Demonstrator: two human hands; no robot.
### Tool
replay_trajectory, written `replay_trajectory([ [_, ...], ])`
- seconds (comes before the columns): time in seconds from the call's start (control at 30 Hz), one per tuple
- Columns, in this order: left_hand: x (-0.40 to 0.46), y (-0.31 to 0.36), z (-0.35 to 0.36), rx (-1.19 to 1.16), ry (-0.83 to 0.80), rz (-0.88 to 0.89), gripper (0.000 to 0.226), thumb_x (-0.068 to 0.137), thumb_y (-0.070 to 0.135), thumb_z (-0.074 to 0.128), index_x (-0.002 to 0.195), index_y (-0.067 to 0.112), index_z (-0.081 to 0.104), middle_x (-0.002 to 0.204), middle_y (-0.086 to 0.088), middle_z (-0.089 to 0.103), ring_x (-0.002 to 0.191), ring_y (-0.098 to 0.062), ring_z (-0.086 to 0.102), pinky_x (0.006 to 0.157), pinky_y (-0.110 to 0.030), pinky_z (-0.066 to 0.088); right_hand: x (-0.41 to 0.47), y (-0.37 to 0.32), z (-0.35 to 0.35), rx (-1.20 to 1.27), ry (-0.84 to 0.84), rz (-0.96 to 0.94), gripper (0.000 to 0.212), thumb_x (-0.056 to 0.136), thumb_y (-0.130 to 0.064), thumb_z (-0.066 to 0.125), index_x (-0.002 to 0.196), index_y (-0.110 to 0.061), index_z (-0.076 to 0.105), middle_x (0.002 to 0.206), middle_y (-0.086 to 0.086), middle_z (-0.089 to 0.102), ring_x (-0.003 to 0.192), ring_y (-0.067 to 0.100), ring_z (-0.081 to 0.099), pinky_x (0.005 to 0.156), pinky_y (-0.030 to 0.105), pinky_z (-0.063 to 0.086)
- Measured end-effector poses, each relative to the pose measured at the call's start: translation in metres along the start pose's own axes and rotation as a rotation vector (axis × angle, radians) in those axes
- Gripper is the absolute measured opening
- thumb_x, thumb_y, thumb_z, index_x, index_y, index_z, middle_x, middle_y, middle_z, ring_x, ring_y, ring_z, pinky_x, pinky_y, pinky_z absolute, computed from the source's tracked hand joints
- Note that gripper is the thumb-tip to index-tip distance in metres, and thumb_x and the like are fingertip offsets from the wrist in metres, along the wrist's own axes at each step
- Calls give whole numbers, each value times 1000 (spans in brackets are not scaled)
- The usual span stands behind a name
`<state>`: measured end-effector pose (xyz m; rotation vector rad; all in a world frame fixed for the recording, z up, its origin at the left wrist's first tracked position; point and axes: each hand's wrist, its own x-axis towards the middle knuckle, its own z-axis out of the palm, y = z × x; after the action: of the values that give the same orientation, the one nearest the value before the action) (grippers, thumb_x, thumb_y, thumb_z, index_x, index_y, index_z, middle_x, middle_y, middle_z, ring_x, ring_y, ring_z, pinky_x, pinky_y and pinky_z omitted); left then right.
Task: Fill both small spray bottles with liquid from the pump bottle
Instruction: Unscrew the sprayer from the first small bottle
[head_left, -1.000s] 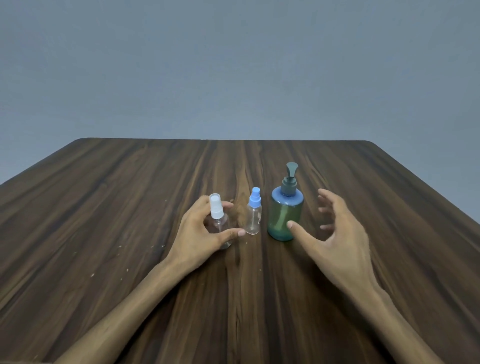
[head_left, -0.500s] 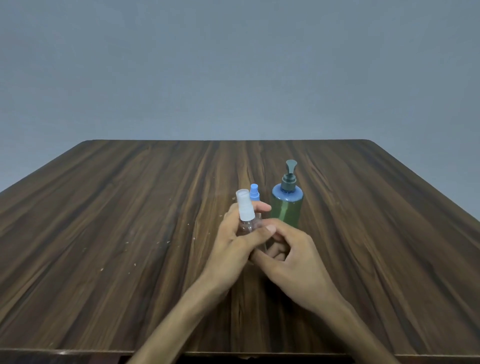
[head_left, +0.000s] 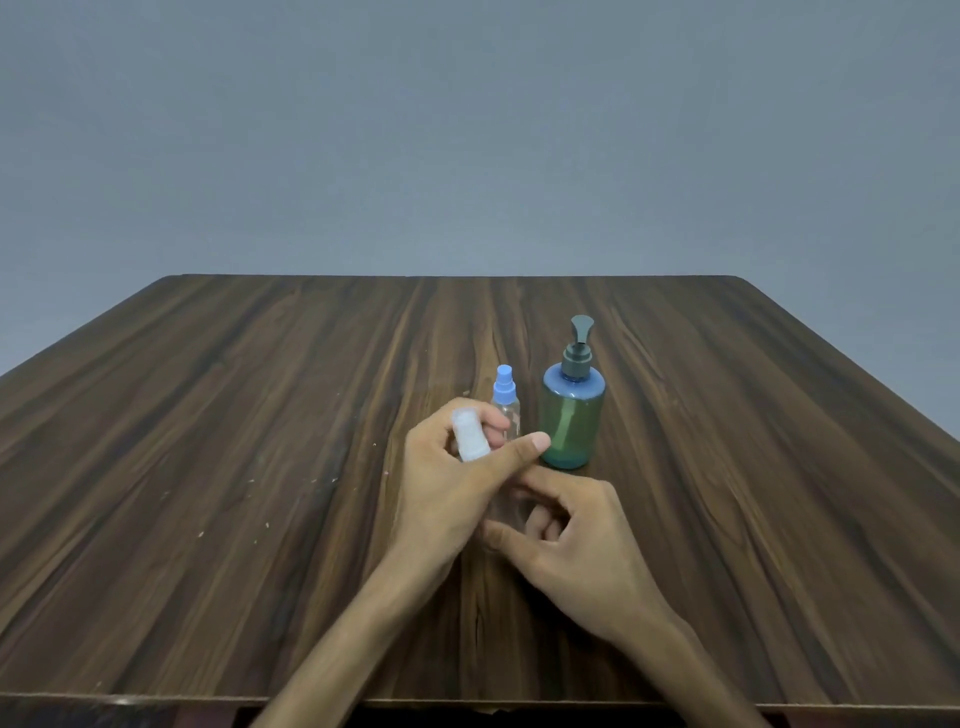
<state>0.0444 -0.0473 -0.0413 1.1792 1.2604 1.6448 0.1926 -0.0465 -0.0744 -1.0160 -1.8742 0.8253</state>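
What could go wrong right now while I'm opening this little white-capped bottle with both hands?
1. The left hand grips the white cap and the right hand holds the clear body, which is hard to see; it could slip free as the cap comes off.
2. The blue-capped spray bottle and pump bottle stand just beyond your fingers; a jerk may topple them.
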Motion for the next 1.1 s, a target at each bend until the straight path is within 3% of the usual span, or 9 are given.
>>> replay_trajectory([
  [0.13,-4,-3,0,-9,-170,-68,14,96,19,82,109,15,82,94,-5,78,86,-10,75,75,-24,61,-3,4,1,-10,19,27,38,85,-40,85,121,-33,76,81,-8,77,49,8,56,53,23,47],
  [0.27,-4,-10,-11,-67,-200,-80,37,89,28,55,111,22,85,114,-9,80,113,-22,76,98,-38,62,-4,10,-1,8,89,51,34,83,-45,90,112,-31,79,95,-14,80,49,7,57,53,23,51],
  [0.5,-8,-22,-14,-74,-107,-23,30,87,27,81,109,7,77,102,-14,81,99,-30,79,91,-51,64,-6,8,3,-38,97,70,36,83,-46,89,114,-31,77,96,-19,79,51,9,61,55,17,48],
  [0.6,-9,-26,-12,-68,-94,-26,39,83,24,92,108,3,70,93,-5,79,88,-21,77,82,-36,64,-9,6,3,-64,66,74,37,82,-49,89,113,-31,78,93,-20,78,50,8,59,54,15,45],
  [0.67,-11,-26,-11,-38,-139,-39,37,84,23,89,111,5,70,87,-2,74,83,-15,74,78,-27,61,-10,5,4,-64,46,74,38,82,-53,86,113,-32,78,90,-20,78,50,8,59,53,16,45],
  [0.8,-10,-24,-12,-37,-191,-84,30,89,29,61,108,22,83,103,-5,81,105,-27,78,95,-45,63,-9,5,3,-76,62,90,36,84,-50,87,113,-31,77,93,-20,78,54,10,65,55,14,47],
  [0.87,-9,-22,-13,-40,-158,-65,27,91,27,62,105,22,85,107,-6,82,108,-25,78,96,-45,63,-9,4,4,-98,75,83,35,84,-49,87,112,-31,76,93,-20,77,56,11,67,55,13,48],
  [0.97,-10,-20,-14,-2,-113,5,6,99,8,77,102,9,82,91,-6,81,86,-14,77,81,-32,62,-10,4,2,-115,90,84,35,85,-49,87,113,-31,76,93,-20,76,59,10,69,56,13,50],
  [1.1,-10,-20,-13,17,-32,87,12,88,0,84,95,-2,75,78,-1,77,70,-9,74,64,-21,60,-11,5,2,-146,92,79,38,84,-52,87,115,-34,75,91,-22,76,61,10,71,57,18,54],
])
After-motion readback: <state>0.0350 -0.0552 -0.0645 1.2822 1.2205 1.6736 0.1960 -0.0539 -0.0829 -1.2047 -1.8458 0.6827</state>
